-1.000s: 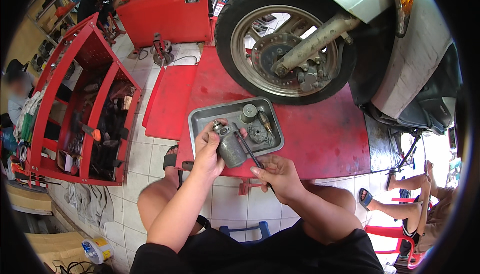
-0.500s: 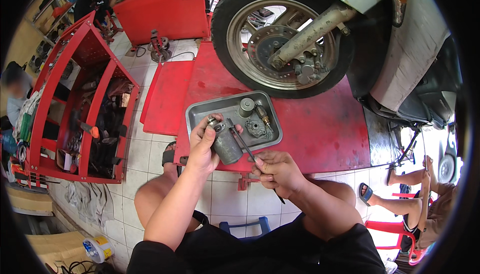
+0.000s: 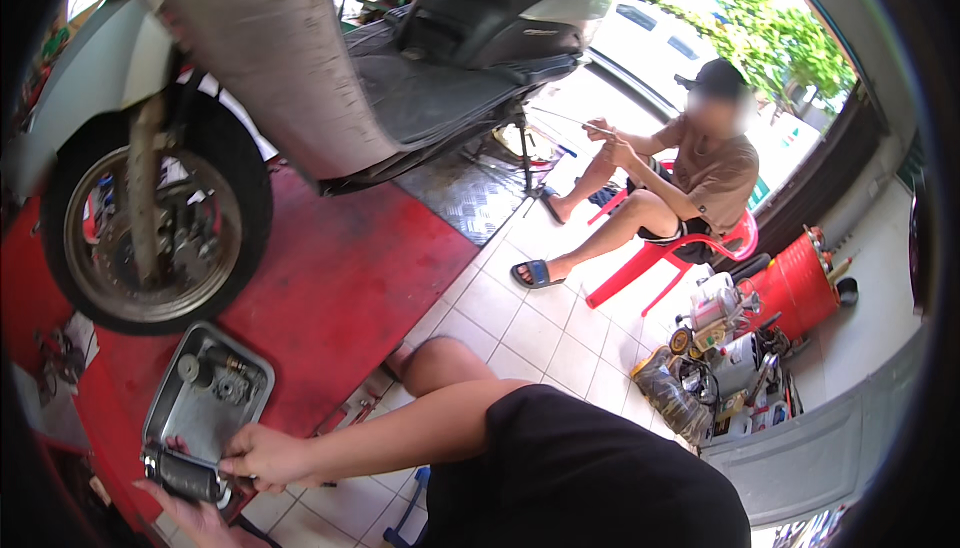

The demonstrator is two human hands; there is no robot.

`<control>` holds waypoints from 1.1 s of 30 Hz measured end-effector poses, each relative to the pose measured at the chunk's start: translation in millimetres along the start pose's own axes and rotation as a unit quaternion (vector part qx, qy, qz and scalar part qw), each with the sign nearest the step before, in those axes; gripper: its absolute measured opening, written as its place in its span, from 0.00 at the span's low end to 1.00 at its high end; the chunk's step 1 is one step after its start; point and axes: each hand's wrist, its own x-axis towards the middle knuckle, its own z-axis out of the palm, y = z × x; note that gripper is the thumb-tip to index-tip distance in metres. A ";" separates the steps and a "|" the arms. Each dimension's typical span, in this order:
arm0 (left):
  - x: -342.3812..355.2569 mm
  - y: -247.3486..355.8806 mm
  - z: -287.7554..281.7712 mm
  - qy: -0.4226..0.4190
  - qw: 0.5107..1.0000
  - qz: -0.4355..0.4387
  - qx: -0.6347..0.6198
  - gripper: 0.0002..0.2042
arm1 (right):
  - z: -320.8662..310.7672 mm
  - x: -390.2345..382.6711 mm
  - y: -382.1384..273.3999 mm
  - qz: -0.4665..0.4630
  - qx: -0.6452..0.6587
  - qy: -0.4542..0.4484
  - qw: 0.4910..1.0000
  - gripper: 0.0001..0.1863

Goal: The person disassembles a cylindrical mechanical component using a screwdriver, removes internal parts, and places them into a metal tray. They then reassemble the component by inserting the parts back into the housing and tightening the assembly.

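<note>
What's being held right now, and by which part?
The cylinder, by its side, in the left hand. The right hand is at one end of it; whether it grips anything can't be told.

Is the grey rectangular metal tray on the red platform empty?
No, the grey rectangular metal tray holds a short grey metal cylinder.

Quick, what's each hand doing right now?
Left hand: holding the metal cylinder.
Right hand: curled at the cylinder's end; whether it grips anything cannot be told.
</note>
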 end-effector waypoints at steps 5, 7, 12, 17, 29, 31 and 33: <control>-7.1 14.8 5.9 -0.037 0.999 -0.026 -0.007 0.32 | 9.2 3.7 0.9 0.007 0.028 -0.026 0.999 0.13; -7.1 7.9 19.4 -0.007 0.999 -0.037 -0.019 0.31 | 5.4 1.2 3.3 0.015 0.066 -0.025 0.997 0.13; -4.3 6.8 35.7 0.033 0.999 -0.023 -0.032 0.29 | 5.6 6.9 6.2 0.027 0.115 -0.047 0.992 0.13; -6.8 1.5 38.5 0.080 0.997 -0.016 -0.017 0.27 | 6.1 1.2 -1.0 0.061 0.149 -0.017 0.987 0.12; -5.4 6.6 60.8 0.105 0.994 0.000 -0.015 0.26 | -5.2 1.3 -12.6 0.007 -0.048 -0.009 0.999 0.16; -3.9 4.1 51.4 0.074 0.997 0.002 -0.004 0.29 | -7.9 4.6 -8.4 -0.005 -0.049 -0.002 0.999 0.15; -3.2 6.3 44.8 0.039 0.999 -0.008 -0.017 0.31 | -7.6 4.3 -8.9 -0.018 -0.076 -0.005 0.997 0.15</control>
